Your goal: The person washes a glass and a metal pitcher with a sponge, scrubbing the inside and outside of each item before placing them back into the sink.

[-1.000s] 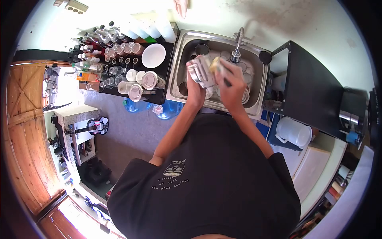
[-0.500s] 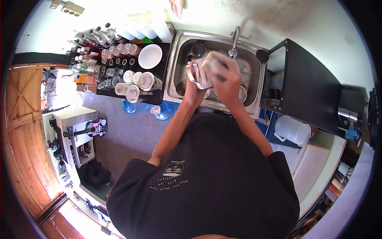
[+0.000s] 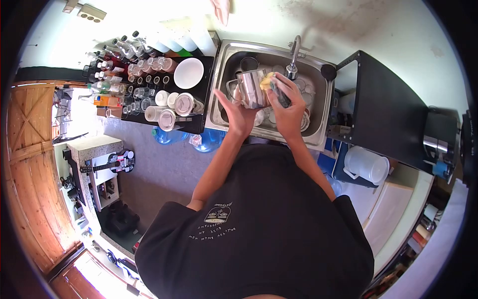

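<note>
A shiny metal pitcher (image 3: 252, 88) is held over the sink, tilted. My left hand (image 3: 241, 117) supports it from the near side, thumb stretched out away from it and the other fingers partly hidden against the metal. At the pitcher's right edge, my right hand (image 3: 290, 105) grips a sponge (image 3: 268, 80) with a yellow part and a dark part. The yellow part touches or nearly touches the rim. Below both hands, the steel sink (image 3: 217, 79) contains several glasses and dishes, partly covered by my hands.
A chrome faucet (image 3: 293, 69) rises at the sink's back. Left of it, a black counter carries a white bowl (image 3: 188, 73), jars (image 3: 184, 103) and several bottles. A black shelf unit (image 3: 386, 99) borders the right side. Another hand (image 3: 220, 11) shows at the top edge.
The pitcher has turned, showing more of its side. My left thumb has spread away from it. My right hand, blurred before, has dropped slightly and shows the sponge clearly at the rim.
</note>
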Available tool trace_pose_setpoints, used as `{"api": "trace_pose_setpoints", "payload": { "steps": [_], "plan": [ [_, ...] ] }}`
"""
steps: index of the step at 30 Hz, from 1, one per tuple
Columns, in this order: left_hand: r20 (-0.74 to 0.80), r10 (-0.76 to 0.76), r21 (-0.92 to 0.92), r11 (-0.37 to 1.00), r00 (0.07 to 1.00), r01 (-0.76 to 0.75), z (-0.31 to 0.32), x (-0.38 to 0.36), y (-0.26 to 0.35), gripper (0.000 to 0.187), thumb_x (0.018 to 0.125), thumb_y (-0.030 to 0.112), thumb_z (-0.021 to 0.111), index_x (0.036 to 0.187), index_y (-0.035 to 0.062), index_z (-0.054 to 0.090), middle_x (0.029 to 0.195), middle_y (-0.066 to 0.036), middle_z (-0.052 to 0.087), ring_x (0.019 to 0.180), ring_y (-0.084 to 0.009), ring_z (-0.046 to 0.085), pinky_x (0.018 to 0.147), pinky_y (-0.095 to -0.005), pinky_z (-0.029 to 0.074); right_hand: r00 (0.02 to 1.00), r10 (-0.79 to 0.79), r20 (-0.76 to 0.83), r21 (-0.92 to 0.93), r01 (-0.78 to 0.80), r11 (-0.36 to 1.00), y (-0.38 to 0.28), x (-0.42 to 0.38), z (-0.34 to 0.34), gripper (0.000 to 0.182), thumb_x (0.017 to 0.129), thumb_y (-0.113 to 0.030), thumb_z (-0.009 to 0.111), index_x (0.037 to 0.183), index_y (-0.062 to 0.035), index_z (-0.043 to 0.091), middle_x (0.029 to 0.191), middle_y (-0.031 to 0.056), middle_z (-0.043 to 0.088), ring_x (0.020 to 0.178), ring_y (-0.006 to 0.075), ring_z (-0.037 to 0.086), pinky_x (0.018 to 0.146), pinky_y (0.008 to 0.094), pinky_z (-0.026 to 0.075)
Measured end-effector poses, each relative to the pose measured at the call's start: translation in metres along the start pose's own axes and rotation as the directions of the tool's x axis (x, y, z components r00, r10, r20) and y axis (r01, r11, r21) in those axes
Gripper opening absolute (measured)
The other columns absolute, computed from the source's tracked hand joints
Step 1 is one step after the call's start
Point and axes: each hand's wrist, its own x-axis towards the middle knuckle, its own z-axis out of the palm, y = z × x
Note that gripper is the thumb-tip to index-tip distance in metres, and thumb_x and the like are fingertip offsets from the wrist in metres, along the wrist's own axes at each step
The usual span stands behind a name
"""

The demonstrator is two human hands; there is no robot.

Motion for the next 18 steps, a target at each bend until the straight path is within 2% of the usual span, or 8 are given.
{"api": "trace_pose_setpoints", "payload": {
  "steps": [3,4,7,8,11,12,16,18],
  "plan": [
    [-0.159,0.069,0.497,0.867,0.985,0.019,-0.007,0.013,-0.011,0.071,0.11,0.062,0.036,0.155,0.0068,0.044,0.151,-0.015,0.057,0.135,-0.027,0.059,0.112,-0.0484,0.048,0.999,-0.003,-0.035,0.019,0.004,1.0,0.0,-0.001,0.001,0.035,0.082,-0.004,0.081,0.118,-0.0065,0.078,0.13,0.0129,0.072,0.118,0.0294,0.067,0.103,0.0407,0.051],
    [-0.184,0.057,0.508,0.86,0.981,0.046,-0.004,0.012,-0.01,0.065,0.109,0.056,0.048,0.148,0.0052,0.051,0.14,-0.014,0.063,0.127,-0.0251,0.064,0.106,-0.0423,0.053,0.999,-0.025,-0.04,0.007,0.026,1.0,-0.004,0.0,0.001,0.035,0.081,-0.004,0.082,0.116,-0.0071,0.078,0.13,0.013,0.072,0.117,0.03,0.067,0.102,0.0414,0.052],
    [-0.174,-0.189,0.02,0.98,0.966,0.196,0.005,0.02,0.006,0.061,0.107,0.055,0.052,0.14,0.0036,0.057,0.128,-0.013,0.068,0.12,-0.0258,0.067,0.103,-0.0424,0.055,0.943,-0.322,0.078,-0.219,0.332,0.918,-0.025,-0.01,0.0,0.03,0.077,-0.002,0.084,0.106,-0.0049,0.078,0.128,0.0168,0.071,0.113,0.032,0.069,0.097,0.0422,0.055],
    [-0.155,-0.243,-0.143,0.965,0.958,0.221,0.011,0.022,0.011,0.064,0.106,0.059,0.052,0.128,0.0001,0.062,0.118,-0.016,0.071,0.111,-0.0274,0.069,0.102,-0.0444,0.055,0.909,-0.397,0.124,-0.234,0.416,0.879,-0.027,-0.013,-0.001,0.034,0.072,-0.002,0.086,0.104,-0.0095,0.079,0.122,0.014,0.07,0.11,0.0341,0.068,0.094,0.0429,0.056],
    [-0.22,-0.316,-0.229,0.936,0.923,0.266,0.024,0.024,0.015,0.068,0.105,0.063,0.05,0.127,0.0001,0.063,0.117,-0.017,0.071,0.109,-0.0271,0.069,0.102,-0.0452,0.055,0.927,-0.362,0.097,-0.255,0.375,0.891,0.001,-0.019,0.004,0.031,0.072,-0.002,0.085,0.102,-0.0108,0.079,0.115,0.0118,0.067,0.108,0.0336,0.067,0.092,0.0437,0.056],
    [-0.163,-0.269,-0.171,0.955,0.949,0.241,0.013,0.027,0.007,0.068,0.106,0.065,0.048,0.127,0.002,0.062,0.118,-0.017,0.071,0.109,-0.0278,0.069,0.101,-0.0449,0.056,0.936,-0.348,0.046,-0.226,0.349,0.909,0.008,-0.015,0.007,0.031,0.071,-0.002,0.084,0.1,-0.0111,0.079,0.109,0.0107,0.066,0.105,0.0335,0.066,0.092,0.0442,0.056],
    [-0.231,-0.27,-0.142,0.96,0.935,0.242,0.004,0.028,0.001,0.063,0.108,0.064,0.045,0.127,0.0075,0.064,0.12,-0.012,0.071,0.111,-0.0255,0.069,0.102,-0.0427,0.056,0.874,-0.412,0.259,-0.196,0.465,0.864,0.0,-0.006,0.0,0.027,0.075,-0.005,0.082,0.1,-0.0143,0.078,0.112,0.0073,0.066,0.104,0.0312,0.066,0.092,0.0466,0.054],
    [-0.242,-0.253,-0.113,0.966,0.937,0.232,0.003,0.028,-0.001,0.062,0.108,0.064,0.044,0.126,0.0077,0.065,0.12,-0.01,0.071,0.111,-0.0244,0.069,0.102,-0.0428,0.056,0.892,-0.379,0.246,-0.189,0.428,0.884,0.006,0.001,-0.007,0.027,0.075,-0.005,0.082,0.1,-0.0142,0.078,0.112,0.0069,0.067,0.104,0.0311,0.066,0.091,0.0459,0.054]
  ]
}}
